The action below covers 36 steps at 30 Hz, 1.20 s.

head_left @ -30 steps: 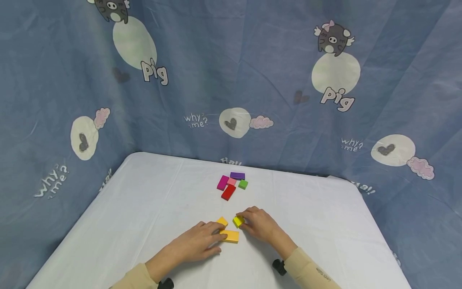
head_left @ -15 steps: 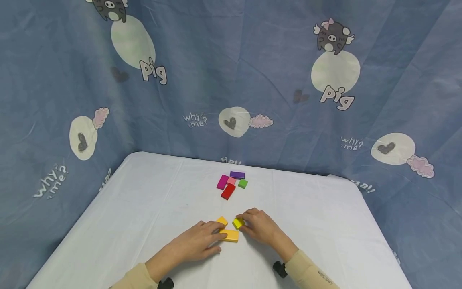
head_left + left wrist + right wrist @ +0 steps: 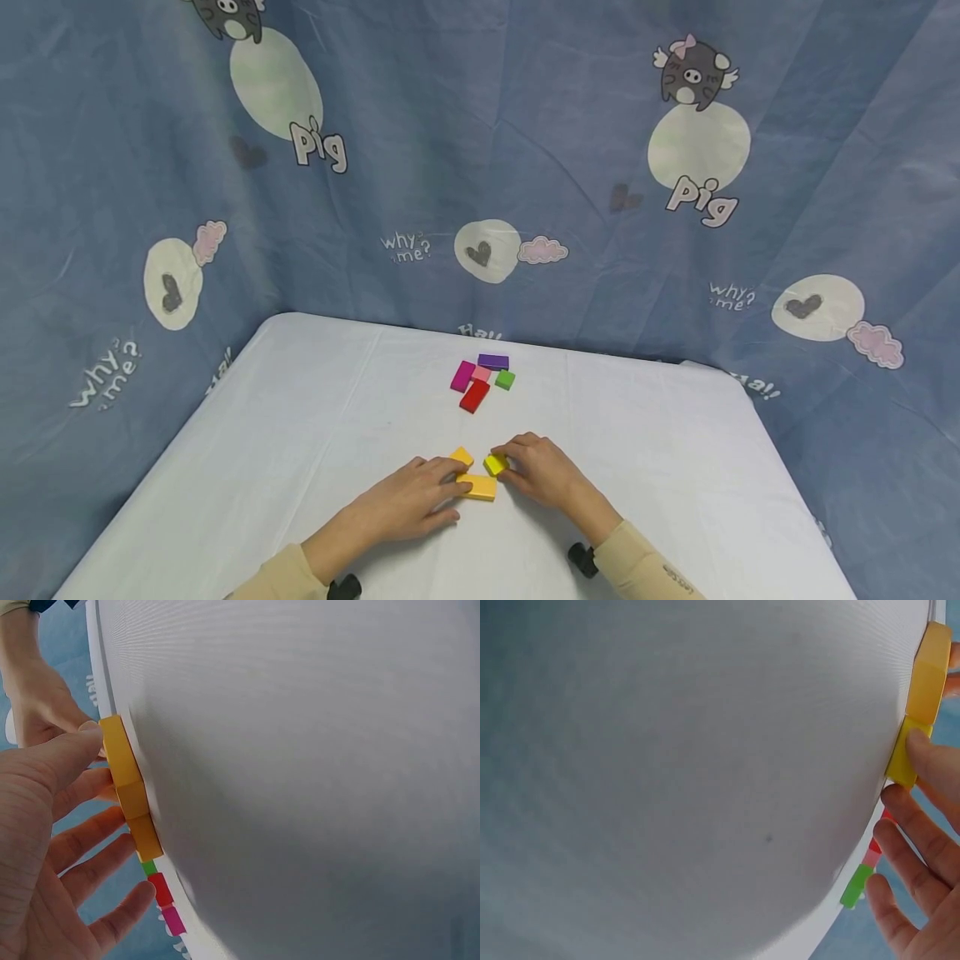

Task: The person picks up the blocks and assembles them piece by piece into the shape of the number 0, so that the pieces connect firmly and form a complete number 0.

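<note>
Yellow block (image 3: 496,465): located on the tabletop (image 3: 637,433), just beside the right end of the long orange block (image 3: 480,487); contact between the two cannot be confirmed. The right hand (image 3: 546,471) pinches the yellow block between thumb and index finger; its remaining fingers are spread. A short orange block (image 3: 462,457) lies at the far side of the long one, set at an angle. The left hand (image 3: 408,500) has its fingers spread, with fingertips touching the long orange block; the thumb shows apart from it in the head view. Farther back, a close group comprises a red block (image 3: 475,396), a pink block (image 3: 481,375), a magenta block (image 3: 462,376), a purple block (image 3: 493,362) and a green block (image 3: 505,380). A blue printed curtain (image 3: 570,150) hangs behind the tabletop.
</note>
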Available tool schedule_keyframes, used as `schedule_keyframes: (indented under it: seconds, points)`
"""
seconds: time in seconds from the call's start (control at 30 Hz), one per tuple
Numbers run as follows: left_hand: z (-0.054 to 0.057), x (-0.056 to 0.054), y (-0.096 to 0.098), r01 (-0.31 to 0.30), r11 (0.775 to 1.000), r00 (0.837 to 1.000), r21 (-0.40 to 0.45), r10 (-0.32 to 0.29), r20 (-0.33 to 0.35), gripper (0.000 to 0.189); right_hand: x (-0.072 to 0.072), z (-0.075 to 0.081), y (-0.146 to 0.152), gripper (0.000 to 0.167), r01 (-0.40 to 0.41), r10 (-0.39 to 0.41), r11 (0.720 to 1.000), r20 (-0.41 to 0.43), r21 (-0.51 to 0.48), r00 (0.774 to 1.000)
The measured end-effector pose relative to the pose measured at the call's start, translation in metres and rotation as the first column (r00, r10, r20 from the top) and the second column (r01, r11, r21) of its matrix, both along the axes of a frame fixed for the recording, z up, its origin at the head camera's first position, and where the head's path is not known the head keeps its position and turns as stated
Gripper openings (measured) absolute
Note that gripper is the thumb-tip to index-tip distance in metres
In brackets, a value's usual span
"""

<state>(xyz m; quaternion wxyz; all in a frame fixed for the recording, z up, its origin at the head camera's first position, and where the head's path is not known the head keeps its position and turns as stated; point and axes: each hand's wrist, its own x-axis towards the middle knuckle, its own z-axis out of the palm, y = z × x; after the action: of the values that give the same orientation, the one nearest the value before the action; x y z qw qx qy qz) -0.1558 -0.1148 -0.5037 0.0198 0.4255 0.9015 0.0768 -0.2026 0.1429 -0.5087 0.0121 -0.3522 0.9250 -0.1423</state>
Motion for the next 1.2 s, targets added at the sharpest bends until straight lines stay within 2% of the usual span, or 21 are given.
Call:
schedule_keyframes:
  seconds: [0.7, 1.0, 1.07, 1.2]
  points:
    - [0.000, -0.001, -0.001, 0.000, 1.000, 1.000, 0.007, 0.000, -0.004, 0.042, 0.001, 0.000, -0.001, 0.036, 0.006, -0.006, 1.000, 0.004, -0.015, 1.000]
    - [-0.005, -0.001, -0.006, 0.013, 0.998, 1.000, 0.054, -0.012, -0.012, 0.044, 0.004, -0.003, 0.003, 0.047, -0.009, 0.010, 1.000, -0.040, 0.009, 0.999]
    - [-0.004, -0.001, -0.008, -0.001, 0.998, 1.000, 0.068, 0.001, -0.002, 0.045, 0.005, -0.002, 0.004, 0.048, -0.004, 0.004, 1.000, -0.047, 0.012, 0.999]
    - [0.000, -0.005, -0.014, -0.067, 0.995, 0.998, 0.072, 0.065, 0.027, 0.048, 0.010, 0.005, 0.008, 0.045, 0.028, -0.029, 1.000, -0.050, -0.005, 0.998]
